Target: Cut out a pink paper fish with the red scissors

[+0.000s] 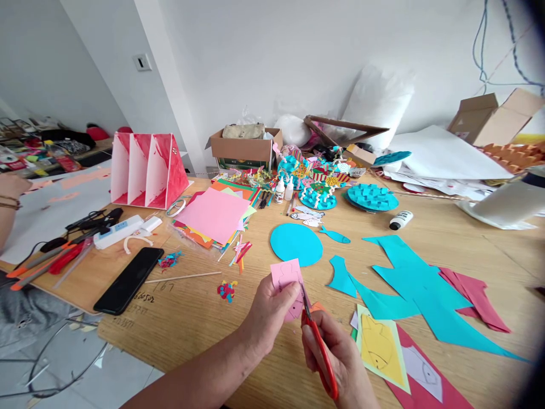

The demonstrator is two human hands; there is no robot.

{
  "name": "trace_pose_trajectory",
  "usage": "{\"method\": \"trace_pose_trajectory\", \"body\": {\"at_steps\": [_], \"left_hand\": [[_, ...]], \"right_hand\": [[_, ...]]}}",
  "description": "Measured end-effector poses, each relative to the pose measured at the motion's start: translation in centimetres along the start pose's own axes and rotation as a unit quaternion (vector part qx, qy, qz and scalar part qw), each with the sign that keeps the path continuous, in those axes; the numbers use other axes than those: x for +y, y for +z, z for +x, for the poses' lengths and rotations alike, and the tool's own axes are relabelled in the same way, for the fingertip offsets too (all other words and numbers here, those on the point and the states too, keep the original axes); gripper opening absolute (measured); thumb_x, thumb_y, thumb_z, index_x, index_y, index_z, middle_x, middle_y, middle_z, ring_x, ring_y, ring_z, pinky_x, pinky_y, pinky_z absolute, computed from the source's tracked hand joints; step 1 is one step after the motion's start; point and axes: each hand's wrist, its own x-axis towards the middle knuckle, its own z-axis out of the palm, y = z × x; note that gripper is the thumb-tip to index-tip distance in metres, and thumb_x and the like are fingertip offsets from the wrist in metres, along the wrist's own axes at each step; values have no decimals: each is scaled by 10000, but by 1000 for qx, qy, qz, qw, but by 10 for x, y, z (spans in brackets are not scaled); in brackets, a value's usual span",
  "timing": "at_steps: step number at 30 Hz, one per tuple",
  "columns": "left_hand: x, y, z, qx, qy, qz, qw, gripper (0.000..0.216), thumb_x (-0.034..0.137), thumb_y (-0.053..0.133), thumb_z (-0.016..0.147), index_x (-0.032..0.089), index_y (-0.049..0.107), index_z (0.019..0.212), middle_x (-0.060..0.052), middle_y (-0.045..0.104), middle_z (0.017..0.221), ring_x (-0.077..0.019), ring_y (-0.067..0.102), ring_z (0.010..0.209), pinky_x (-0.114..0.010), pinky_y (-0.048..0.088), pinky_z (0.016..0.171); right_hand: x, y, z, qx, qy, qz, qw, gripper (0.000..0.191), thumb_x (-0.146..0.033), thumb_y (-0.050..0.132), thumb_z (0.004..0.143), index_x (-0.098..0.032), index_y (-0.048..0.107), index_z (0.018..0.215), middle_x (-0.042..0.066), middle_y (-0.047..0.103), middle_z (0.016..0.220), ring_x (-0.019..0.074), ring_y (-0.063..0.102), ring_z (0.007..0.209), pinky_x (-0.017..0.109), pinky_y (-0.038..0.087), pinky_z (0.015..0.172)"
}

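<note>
My left hand (266,315) pinches a small piece of pink paper (286,271) with a pencil-drawn outline on it, above the near part of the table. The fingers of my right hand (336,352) are wrapped round red-handled scissors (326,359), whose blades lie at the right edge of the pink paper. Part of the blades is hidden by the paper. Just beyond my hands lies a blue paper circle (297,244). Right of my right hand are a yellow paper (377,338) with a fish drawn on it and a pale paper with another fish drawing (421,372).
Blue paper scraps (434,284) spread over the right side. A stack of coloured paper (213,216), a black phone (129,281) and a power strip (119,232) lie left. Glue bottles (280,190) and paper crafts stand behind. At far left, another person's arm (8,207) shows.
</note>
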Motion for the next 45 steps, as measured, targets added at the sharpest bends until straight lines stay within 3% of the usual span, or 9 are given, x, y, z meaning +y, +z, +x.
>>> {"method": "trace_pose_trajectory", "body": {"at_steps": [8, 25, 34, 40, 45], "left_hand": [[1, 3, 0, -2, 5, 31, 1000, 164, 304, 516, 714, 166, 455, 649, 46, 370, 578, -95, 319, 561, -218, 301, 539], [-2, 2, -1, -26, -2, 16, 1000, 155, 287, 504, 726, 162, 441, 658, 43, 356, 587, -87, 309, 557, -213, 298, 530], [1, 2, -1, -13, -10, 9, 1000, 166, 304, 540, 687, 158, 466, 652, 39, 386, 587, -88, 339, 559, -209, 310, 541], [5, 2, -3, 2, -20, -4, 1000, 206, 346, 562, 667, 162, 470, 666, 46, 392, 574, -83, 335, 533, -208, 299, 521], [7, 0, -3, 3, -27, -1, 1000, 223, 358, 584, 649, 163, 476, 656, 49, 395, 559, -83, 339, 518, -214, 294, 514]], "right_hand": [[-27, 5, -10, 5, -12, 6, 1000, 363, -529, 517, 773, -212, 429, 617, -56, 436, 476, 99, 391, 447, 204, 334, 430], [-3, 1, -2, 12, -5, -11, 1000, 399, -583, 517, 735, -217, 424, 604, -68, 408, 433, 87, 370, 378, 193, 309, 367], [-3, 1, -2, 13, 9, -19, 1000, 396, -580, 530, 719, -215, 425, 606, -77, 393, 428, 85, 375, 368, 189, 304, 358], [-7, 7, -4, 50, -27, 6, 998, 399, -566, 523, 737, -217, 399, 589, -88, 348, 434, 74, 314, 370, 185, 258, 365], [-7, 6, -3, 31, -15, -10, 999, 395, -572, 512, 728, -218, 410, 586, -81, 360, 418, 79, 316, 357, 191, 249, 356]]}}
